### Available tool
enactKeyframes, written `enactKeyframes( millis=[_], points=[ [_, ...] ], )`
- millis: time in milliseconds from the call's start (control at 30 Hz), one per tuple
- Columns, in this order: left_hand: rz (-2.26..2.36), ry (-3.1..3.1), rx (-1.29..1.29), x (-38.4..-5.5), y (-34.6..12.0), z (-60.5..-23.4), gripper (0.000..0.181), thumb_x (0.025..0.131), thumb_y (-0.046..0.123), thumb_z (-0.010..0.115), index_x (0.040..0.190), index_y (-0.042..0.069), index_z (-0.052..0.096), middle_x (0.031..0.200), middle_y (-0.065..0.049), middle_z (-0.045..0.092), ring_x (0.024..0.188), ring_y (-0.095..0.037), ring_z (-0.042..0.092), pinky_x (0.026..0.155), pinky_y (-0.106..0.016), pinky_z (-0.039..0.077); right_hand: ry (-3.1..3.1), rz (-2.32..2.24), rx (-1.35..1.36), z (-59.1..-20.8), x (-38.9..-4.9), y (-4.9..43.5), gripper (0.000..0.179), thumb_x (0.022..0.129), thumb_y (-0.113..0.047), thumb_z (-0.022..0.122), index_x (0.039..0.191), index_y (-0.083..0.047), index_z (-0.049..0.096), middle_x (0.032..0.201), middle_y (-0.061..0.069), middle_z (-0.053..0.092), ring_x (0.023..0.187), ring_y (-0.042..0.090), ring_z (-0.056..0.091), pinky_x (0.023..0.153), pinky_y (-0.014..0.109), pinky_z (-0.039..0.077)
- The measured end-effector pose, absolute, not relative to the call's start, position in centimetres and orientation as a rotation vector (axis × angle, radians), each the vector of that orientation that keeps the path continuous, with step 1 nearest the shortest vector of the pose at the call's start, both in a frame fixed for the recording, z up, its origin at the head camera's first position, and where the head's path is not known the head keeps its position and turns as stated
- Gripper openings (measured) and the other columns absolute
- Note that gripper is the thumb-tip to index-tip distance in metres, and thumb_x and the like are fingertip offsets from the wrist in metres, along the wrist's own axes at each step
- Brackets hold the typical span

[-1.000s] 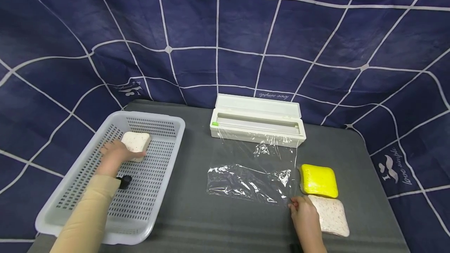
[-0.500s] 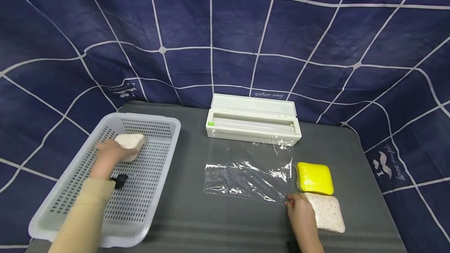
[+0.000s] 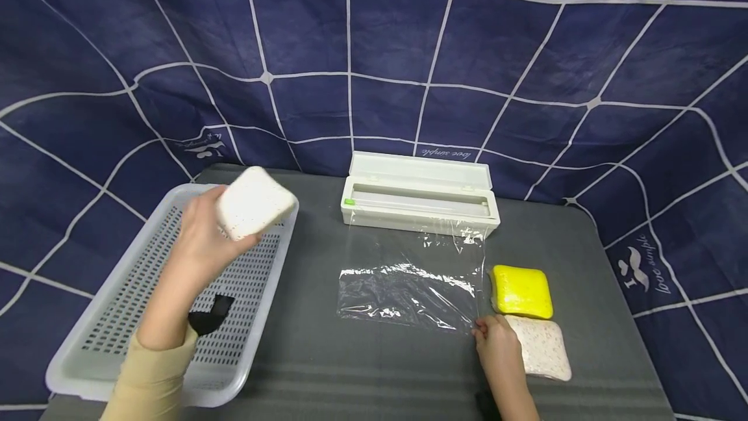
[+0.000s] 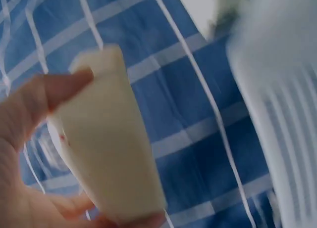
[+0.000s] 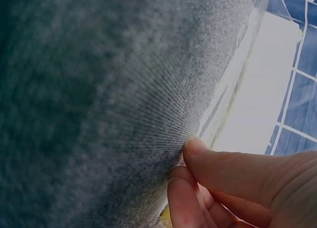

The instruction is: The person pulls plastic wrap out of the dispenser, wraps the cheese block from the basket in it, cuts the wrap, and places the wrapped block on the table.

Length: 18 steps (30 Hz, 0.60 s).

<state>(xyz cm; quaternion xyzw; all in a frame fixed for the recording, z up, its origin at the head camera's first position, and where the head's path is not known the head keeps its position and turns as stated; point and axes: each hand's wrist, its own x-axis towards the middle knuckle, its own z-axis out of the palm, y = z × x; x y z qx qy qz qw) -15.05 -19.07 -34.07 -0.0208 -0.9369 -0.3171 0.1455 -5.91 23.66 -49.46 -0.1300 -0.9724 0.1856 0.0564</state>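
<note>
My left hand (image 3: pixel 201 239) grips a thick, white, rounded-square block (image 3: pixel 254 203) with faint reddish specks, raised above the grey-white perforated basket (image 3: pixel 257 343). In the left wrist view, thumb and fingers clasp the block (image 4: pixel 109 139) by opposite edges. My right hand (image 3: pixel 502 356) pinches the near right corner of a sheet of cling film (image 3: pixel 409 291) between thumb and fingertips. The film runs across the table from an open white cling film dispenser (image 3: pixel 417 219). Right beside that hand lies a speckled block (image 3: pixel 540 349), with a shiny yellow block (image 3: pixel 522 291) behind it.
The dark grey table (image 3: pixel 362 375) backs onto a blue curtain (image 3: pixel 386 51) with white grid lines. The dispenser's lid (image 3: pixel 421 169) stands raised at the rear. A black strap (image 3: pixel 213 316) shows at my left wrist, over the basket.
My left hand has lifted the white block out of the basket, turning and tilting it. My right hand keeps its pinch on the film corner.
</note>
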Motion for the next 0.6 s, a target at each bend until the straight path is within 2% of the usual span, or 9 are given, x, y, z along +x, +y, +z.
enactKeyframes(
  millis=[133, 300, 400, 600],
  points=[
    [-1.009, -2.711, -0.39, -14.8, -13.9, -34.3, 0.088, 0.064, 0.004, 0.086, 0.139, -0.007, 0.041, 0.131, -0.027, 0.048, 0.119, -0.04, 0.043, 0.098, -0.058, 0.04, -2.947, 0.561, -0.397, -49.4, -6.0, 23.6, 0.016, 0.072, 0.009, 0.08, 0.086, 0.009, 0.071, 0.072, 0.012, 0.059, 0.064, 0.023, 0.057, 0.06, 0.039, 0.051],
    [-1.053, -2.784, -0.655, -15.3, -7.4, -35.9, 0.092, 0.059, 0.006, 0.09, 0.139, 0.003, 0.045, 0.133, -0.019, 0.05, 0.122, -0.035, 0.046, 0.102, -0.053, 0.045, -2.946, 0.601, -0.375, -49.4, -6.1, 23.8, 0.015, 0.073, 0.009, 0.079, 0.086, 0.009, 0.071, 0.072, 0.011, 0.06, 0.066, 0.025, 0.059, 0.061, 0.041, 0.052],
    [-1.085, -2.827, -0.783, -15.4, -4.4, -37.5, 0.093, 0.057, 0.004, 0.09, 0.139, 0.004, 0.046, 0.132, -0.016, 0.051, 0.122, -0.034, 0.047, 0.103, -0.051, 0.046, -2.953, 0.617, -0.374, -49.5, -6.1, 23.8, 0.015, 0.073, 0.008, 0.079, 0.086, 0.008, 0.072, 0.073, 0.011, 0.06, 0.067, 0.024, 0.06, 0.062, 0.041, 0.052],
    [-1.152, -2.891, -0.952, -15.8, -0.6, -40.8, 0.092, 0.062, 0.001, 0.089, 0.142, 0.004, 0.044, 0.134, -0.016, 0.049, 0.124, -0.033, 0.046, 0.102, -0.048, 0.047, -2.972, 0.621, -0.386, -49.4, -6.2, 23.7, 0.015, 0.073, 0.008, 0.08, 0.085, 0.008, 0.071, 0.072, 0.012, 0.059, 0.065, 0.024, 0.059, 0.06, 0.04, 0.051]
  ],
)
